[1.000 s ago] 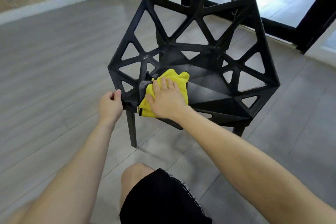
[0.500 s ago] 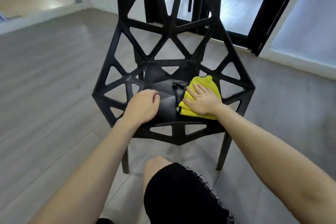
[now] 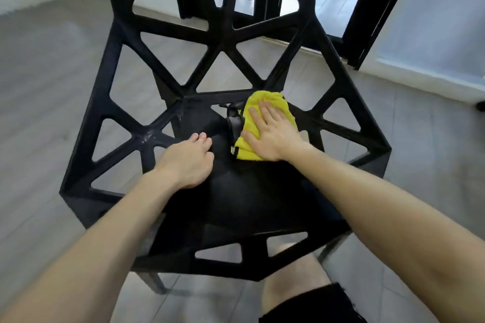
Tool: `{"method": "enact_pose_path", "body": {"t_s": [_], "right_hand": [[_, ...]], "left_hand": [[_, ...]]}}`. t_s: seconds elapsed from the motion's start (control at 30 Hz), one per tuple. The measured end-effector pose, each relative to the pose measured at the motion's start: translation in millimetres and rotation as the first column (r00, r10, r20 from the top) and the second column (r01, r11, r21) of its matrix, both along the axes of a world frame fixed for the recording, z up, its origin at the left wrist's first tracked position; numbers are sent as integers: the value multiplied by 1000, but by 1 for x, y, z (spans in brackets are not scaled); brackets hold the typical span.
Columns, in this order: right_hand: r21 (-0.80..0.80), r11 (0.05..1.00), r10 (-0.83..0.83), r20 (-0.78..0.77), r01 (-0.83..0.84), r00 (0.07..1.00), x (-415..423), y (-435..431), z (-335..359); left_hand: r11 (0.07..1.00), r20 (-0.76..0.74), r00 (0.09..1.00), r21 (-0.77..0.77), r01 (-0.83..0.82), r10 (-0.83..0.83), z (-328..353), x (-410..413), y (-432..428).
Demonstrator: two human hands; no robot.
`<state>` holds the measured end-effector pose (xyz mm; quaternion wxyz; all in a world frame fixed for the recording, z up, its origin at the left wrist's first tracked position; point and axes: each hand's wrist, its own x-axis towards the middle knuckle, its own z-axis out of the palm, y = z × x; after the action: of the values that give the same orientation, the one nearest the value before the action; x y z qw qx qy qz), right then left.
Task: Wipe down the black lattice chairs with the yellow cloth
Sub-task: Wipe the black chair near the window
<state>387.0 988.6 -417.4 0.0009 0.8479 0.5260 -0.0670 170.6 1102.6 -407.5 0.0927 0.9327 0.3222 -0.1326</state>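
1. Head view, nearest the camera: a bare knee (image 3: 291, 278) and the hem of black shorts (image 3: 312, 304) show at the bottom, just below the front edge of the chair (image 3: 225, 207).
2. Both bare forearms reach from the lower corners up over the seat, left from the lower left, right from the lower right.
3. The chair is black, with a solid dark seat panel ringed by a lattice of triangular openings; two such openings pierce the front rim, and one front leg shows below the rim at lower left.
4. The left hand (image 3: 186, 162) rests palm down on the left part of the seat, fingers curled loosely together, gripping nothing.
5. The right hand (image 3: 273, 134) lies flat with fingers spread, pressing the cloth (image 3: 267, 102) onto the seat; it presses rather than clamps.
6. The cloth is yellow and folded, lying at the back right of the seat, just where seat and backrest meet; its far end pokes out beyond the fingertips.
7. Touching the cloth's left edge is a small dark item that cannot be made out.
8. Pale scuff marks sit on a lattice joint left of the left hand.
9. The backrest rises beyond, with grey plank floor (image 3: 44, 65) visible through its openings.
10. Farthest back stand more black chair legs and a black door frame (image 3: 375, 8) beside bright glass.
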Motion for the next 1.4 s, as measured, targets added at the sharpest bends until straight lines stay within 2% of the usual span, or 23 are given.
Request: {"method": "enact_pose_path", "body": {"t_s": [0.13,0.23,0.33,0.4,0.47,0.57,0.63,0.7,0.77,0.87,0.9,0.97,1.1,1.17,1.3,1.4], "right_hand": [[10,1000,2,57,-3,998,26,64,-7],[-3,999,38,39,-38,999,23,32,-1],[-24,995,100,112,-98,989,12,-37,3],[-37,993,119,144,-115,982,15,-52,-3],[-2,998,66,103,-66,992,20,-20,-4],[60,998,9,16,-10,1000,21,53,-6],[62,998,-20,49,17,999,23,72,-9],[19,999,26,88,-28,996,28,52,-4],[9,999,35,233,-38,972,41,13,3],[7,991,122,385,-135,915,61,-54,14],[16,984,156,396,-177,905,65,-67,12],[-42,987,161,348,-156,924,61,-62,8],[-57,994,107,197,-97,975,37,10,5],[-56,996,82,210,-72,974,38,21,3],[-61,977,214,327,-205,921,52,-45,11],[-62,958,285,345,-281,894,57,-93,18]], "left_hand": [[999,9,999,0,-32,32,0,6,2],[998,-25,1000,57,-14,16,5,13,3],[999,-47,998,22,-32,33,13,14,1],[999,-75,997,27,-28,30,15,15,0],[997,-100,995,67,-24,30,19,18,-1],[994,-92,991,47,-94,98,16,20,-7],[990,-79,987,33,-136,138,21,22,-8],[987,-52,986,37,-158,160,21,22,-5],[993,-63,992,48,-107,110,17,19,3],[986,-33,985,-4,-167,167,10,16,9],[984,-30,984,-16,-177,176,9,17,8],[985,-28,985,-7,-171,170,10,18,8],[977,0,978,-42,-208,208,3,18,9],[958,-4,961,-71,-277,277,8,20,4],[970,29,970,-37,-241,242,11,18,3],[974,34,974,-46,-223,225,20,17,-8]]}}
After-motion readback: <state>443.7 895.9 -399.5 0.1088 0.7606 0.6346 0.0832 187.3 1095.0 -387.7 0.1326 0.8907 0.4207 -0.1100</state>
